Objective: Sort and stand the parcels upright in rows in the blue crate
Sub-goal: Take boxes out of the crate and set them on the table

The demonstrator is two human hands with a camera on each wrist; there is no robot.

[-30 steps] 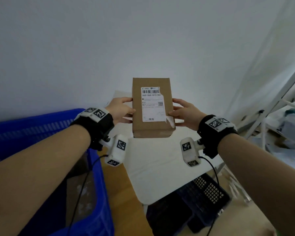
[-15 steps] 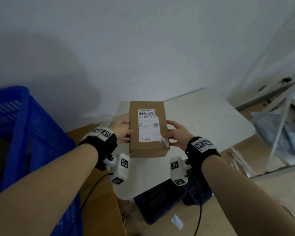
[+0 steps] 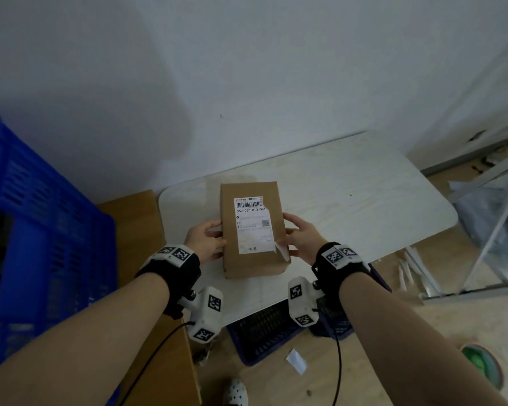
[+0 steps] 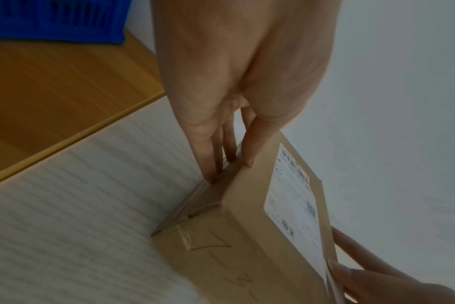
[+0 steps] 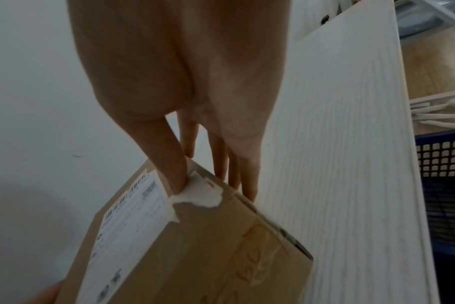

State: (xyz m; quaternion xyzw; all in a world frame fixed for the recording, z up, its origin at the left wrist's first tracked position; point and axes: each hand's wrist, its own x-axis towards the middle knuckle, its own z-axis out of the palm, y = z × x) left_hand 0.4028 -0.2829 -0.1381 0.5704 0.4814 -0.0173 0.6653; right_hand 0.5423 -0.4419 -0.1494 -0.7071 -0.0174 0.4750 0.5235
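A brown cardboard parcel (image 3: 252,230) with a white barcode label on top is held flat between both hands, low over the white table (image 3: 364,200); I cannot tell whether it touches. My left hand (image 3: 217,234) grips its left side, thumb on the top edge and fingers down the side wall, as the left wrist view shows (image 4: 229,156). My right hand (image 3: 286,230) grips the right side, thumb (image 5: 174,164) on the torn label corner. The parcel (image 5: 195,246) fills the lower right wrist view. The blue crate (image 3: 41,230) stands at the left, its inside hidden.
A brown wooden top (image 3: 135,230) lies between the crate and the table. A dark blue basket (image 3: 261,332) sits on the floor under the table's near edge. A metal shelf frame (image 3: 496,215) and clutter stand at the right. A green object (image 3: 481,364) lies on the floor.
Both hands have brought the parcel down from in front of the wall to just over the white table. The head view has tilted downward, and the crate now appears further left.
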